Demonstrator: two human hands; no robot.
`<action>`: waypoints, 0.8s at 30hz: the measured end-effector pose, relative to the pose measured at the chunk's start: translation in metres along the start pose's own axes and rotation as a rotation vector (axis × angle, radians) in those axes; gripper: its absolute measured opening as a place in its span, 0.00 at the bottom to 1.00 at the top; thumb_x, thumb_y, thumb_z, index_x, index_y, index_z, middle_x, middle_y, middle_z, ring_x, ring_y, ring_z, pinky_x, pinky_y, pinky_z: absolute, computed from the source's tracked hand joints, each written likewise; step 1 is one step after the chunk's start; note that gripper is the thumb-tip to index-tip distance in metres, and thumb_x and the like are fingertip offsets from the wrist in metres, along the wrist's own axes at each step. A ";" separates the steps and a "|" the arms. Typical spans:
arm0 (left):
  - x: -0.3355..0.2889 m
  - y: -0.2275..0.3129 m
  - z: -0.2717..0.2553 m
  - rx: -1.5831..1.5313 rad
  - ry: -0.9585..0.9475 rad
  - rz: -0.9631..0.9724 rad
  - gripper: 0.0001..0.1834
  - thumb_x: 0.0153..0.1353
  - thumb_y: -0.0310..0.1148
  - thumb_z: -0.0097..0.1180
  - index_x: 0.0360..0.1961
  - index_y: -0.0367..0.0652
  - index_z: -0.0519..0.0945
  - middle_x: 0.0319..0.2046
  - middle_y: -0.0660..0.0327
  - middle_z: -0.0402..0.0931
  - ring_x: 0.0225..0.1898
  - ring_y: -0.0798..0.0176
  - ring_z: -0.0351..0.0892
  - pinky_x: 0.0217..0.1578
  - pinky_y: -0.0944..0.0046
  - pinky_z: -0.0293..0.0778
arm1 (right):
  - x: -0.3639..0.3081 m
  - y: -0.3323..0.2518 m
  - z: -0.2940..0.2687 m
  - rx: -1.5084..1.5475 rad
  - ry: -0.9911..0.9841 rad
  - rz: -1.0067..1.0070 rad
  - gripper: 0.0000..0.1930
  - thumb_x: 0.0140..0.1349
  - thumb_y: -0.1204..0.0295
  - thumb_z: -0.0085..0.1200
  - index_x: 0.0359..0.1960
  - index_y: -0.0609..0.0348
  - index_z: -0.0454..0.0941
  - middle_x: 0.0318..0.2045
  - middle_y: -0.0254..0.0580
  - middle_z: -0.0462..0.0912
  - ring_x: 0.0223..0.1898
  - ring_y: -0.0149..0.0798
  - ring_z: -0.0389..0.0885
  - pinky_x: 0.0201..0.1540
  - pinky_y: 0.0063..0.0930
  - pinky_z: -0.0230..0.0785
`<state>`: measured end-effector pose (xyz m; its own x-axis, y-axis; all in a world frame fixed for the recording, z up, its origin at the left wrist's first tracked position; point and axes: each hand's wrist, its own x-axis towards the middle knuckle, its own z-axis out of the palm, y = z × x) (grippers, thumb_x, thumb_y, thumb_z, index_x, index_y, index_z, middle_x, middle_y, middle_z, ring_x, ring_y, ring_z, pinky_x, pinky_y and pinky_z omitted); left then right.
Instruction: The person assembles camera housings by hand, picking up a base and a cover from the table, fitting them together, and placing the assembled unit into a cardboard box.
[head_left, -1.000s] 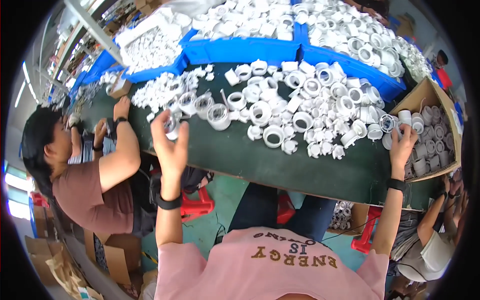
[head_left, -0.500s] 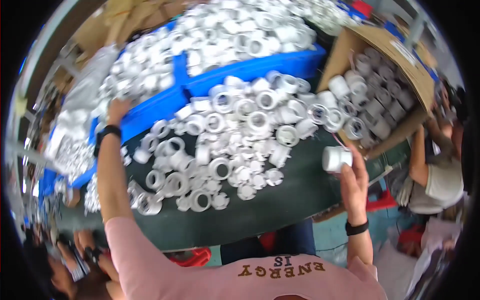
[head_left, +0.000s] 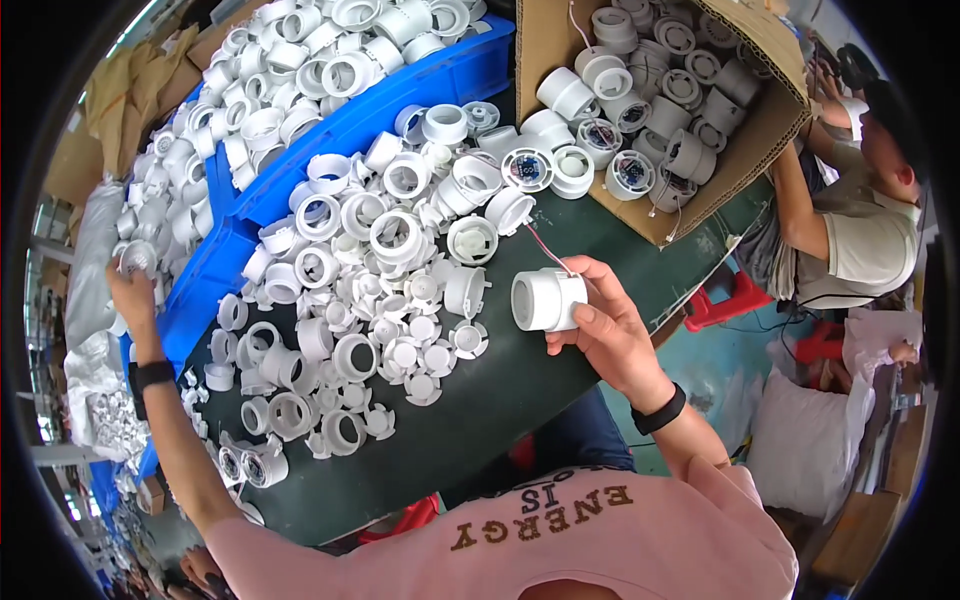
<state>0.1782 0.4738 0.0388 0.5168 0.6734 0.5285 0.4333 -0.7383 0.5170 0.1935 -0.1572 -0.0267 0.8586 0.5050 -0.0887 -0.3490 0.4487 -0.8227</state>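
Note:
My right hand (head_left: 610, 325) grips a white cylindrical plastic housing (head_left: 545, 300) above the green table, thumb on its near side. A thin reddish wire (head_left: 545, 245) runs from that housing towards the pile. At the far left, my left hand (head_left: 135, 300) reaches over the edge of the blue bin, its fingers closed about a round white plastic part (head_left: 138, 258). Between the hands spreads a heap of loose white rings (head_left: 397, 237) and small white caps (head_left: 405, 355). Some housings near the box show a blue circuit board (head_left: 527, 170) inside.
Blue bins (head_left: 330, 150) piled with white parts line the table's far side. A cardboard box (head_left: 790, 110) of wired white housings lies tilted at the back right. Another person (head_left: 870, 230) sits to the right, near a red stool (head_left: 725, 300) and a white sack (head_left: 800, 440).
My view has turned and come closer to the right side. The left hand has come up out of the bin's parts with a round part; the right still holds its housing, now more sideways.

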 end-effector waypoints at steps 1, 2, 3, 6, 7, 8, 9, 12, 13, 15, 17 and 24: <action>-0.032 0.030 -0.008 -0.148 -0.072 0.142 0.29 0.52 0.21 0.40 0.59 0.35 0.65 0.50 0.48 0.71 0.46 0.56 0.76 0.32 0.63 0.82 | -0.002 0.000 0.002 -0.092 -0.023 -0.031 0.30 0.63 0.61 0.53 0.63 0.55 0.57 0.48 0.41 0.70 0.37 0.35 0.77 0.35 0.28 0.73; -0.081 0.087 -0.012 -0.411 -0.175 0.170 0.30 0.47 0.17 0.38 0.56 0.33 0.69 0.46 0.51 0.74 0.47 0.57 0.76 0.35 0.63 0.81 | -0.005 -0.003 0.004 -0.188 -0.037 -0.062 0.32 0.62 0.61 0.55 0.63 0.57 0.56 0.49 0.42 0.71 0.38 0.35 0.77 0.37 0.29 0.74; -0.127 0.119 -0.020 -0.434 -0.255 0.269 0.28 0.48 0.17 0.38 0.54 0.33 0.70 0.47 0.50 0.74 0.49 0.57 0.75 0.46 0.63 0.75 | -0.008 -0.004 0.012 -0.178 -0.066 -0.049 0.32 0.62 0.61 0.55 0.63 0.57 0.56 0.49 0.42 0.71 0.38 0.35 0.77 0.37 0.29 0.74; -0.260 0.212 -0.038 -0.408 -0.373 0.468 0.25 0.50 0.18 0.38 0.52 0.31 0.72 0.49 0.50 0.74 0.53 0.52 0.72 0.57 0.60 0.63 | -0.026 -0.006 0.047 -0.125 -0.297 -0.047 0.39 0.58 0.58 0.59 0.64 0.65 0.54 0.50 0.46 0.71 0.40 0.36 0.78 0.38 0.29 0.74; -0.291 0.232 -0.040 -0.465 -0.416 0.426 0.25 0.49 0.17 0.38 0.51 0.32 0.71 0.48 0.49 0.74 0.53 0.50 0.72 0.56 0.60 0.63 | -0.035 -0.002 0.059 -0.041 -0.337 -0.070 0.36 0.58 0.65 0.60 0.63 0.66 0.55 0.52 0.46 0.69 0.41 0.37 0.77 0.41 0.30 0.74; -0.315 0.241 -0.041 -0.565 -0.497 0.347 0.26 0.49 0.16 0.39 0.52 0.33 0.69 0.49 0.49 0.73 0.53 0.50 0.72 0.56 0.59 0.64 | -0.042 0.002 0.065 -0.118 -0.360 -0.132 0.35 0.57 0.69 0.60 0.63 0.67 0.55 0.53 0.46 0.67 0.42 0.37 0.77 0.43 0.30 0.74; -0.333 0.246 -0.042 -0.671 -0.578 0.269 0.26 0.49 0.15 0.39 0.53 0.34 0.68 0.50 0.50 0.72 0.54 0.50 0.71 0.57 0.58 0.64 | -0.047 0.006 0.068 -0.196 -0.379 -0.199 0.34 0.57 0.74 0.59 0.63 0.68 0.55 0.54 0.45 0.65 0.43 0.37 0.77 0.45 0.30 0.73; -0.357 0.261 -0.069 -1.126 -0.755 -0.197 0.33 0.49 0.18 0.51 0.59 0.40 0.59 0.57 0.53 0.66 0.56 0.54 0.69 0.56 0.59 0.66 | -0.061 -0.001 0.065 -0.539 -0.372 -0.354 0.31 0.55 0.77 0.59 0.61 0.67 0.59 0.55 0.46 0.62 0.44 0.37 0.76 0.46 0.29 0.72; -0.361 0.259 -0.076 -1.122 -0.749 -0.196 0.33 0.49 0.18 0.51 0.59 0.40 0.59 0.57 0.53 0.66 0.56 0.54 0.69 0.56 0.59 0.66 | -0.066 -0.004 0.065 -0.700 -0.361 -0.378 0.31 0.55 0.76 0.60 0.60 0.66 0.61 0.55 0.46 0.62 0.44 0.37 0.75 0.45 0.29 0.72; -0.366 0.256 -0.087 -1.718 -1.054 -0.332 0.37 0.48 0.24 0.59 0.60 0.41 0.58 0.57 0.53 0.65 0.57 0.58 0.68 0.56 0.62 0.67 | -0.071 -0.005 0.067 -0.750 -0.297 -0.465 0.30 0.52 0.76 0.63 0.58 0.65 0.65 0.53 0.48 0.65 0.44 0.38 0.75 0.43 0.28 0.72; -0.375 0.264 -0.092 -1.658 -0.973 -0.331 0.30 0.56 0.35 0.58 0.58 0.40 0.63 0.53 0.54 0.69 0.53 0.60 0.71 0.52 0.65 0.69 | -0.071 -0.011 0.068 -0.854 -0.366 -0.608 0.30 0.50 0.76 0.65 0.56 0.65 0.67 0.51 0.50 0.69 0.44 0.40 0.74 0.41 0.27 0.72; -0.411 0.280 -0.103 -1.177 -0.596 -0.155 0.22 0.67 0.41 0.43 0.52 0.32 0.67 0.46 0.53 0.73 0.46 0.63 0.73 0.47 0.64 0.68 | -0.096 0.004 0.074 -0.752 -0.333 -0.514 0.34 0.50 0.64 0.67 0.57 0.67 0.67 0.42 0.47 0.72 0.36 0.36 0.77 0.35 0.26 0.73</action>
<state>0.0113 -0.0058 0.0353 0.8940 0.4041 0.1936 -0.2208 0.0213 0.9751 0.0822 -0.1490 0.0207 0.6483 0.6141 0.4502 0.4696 0.1430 -0.8712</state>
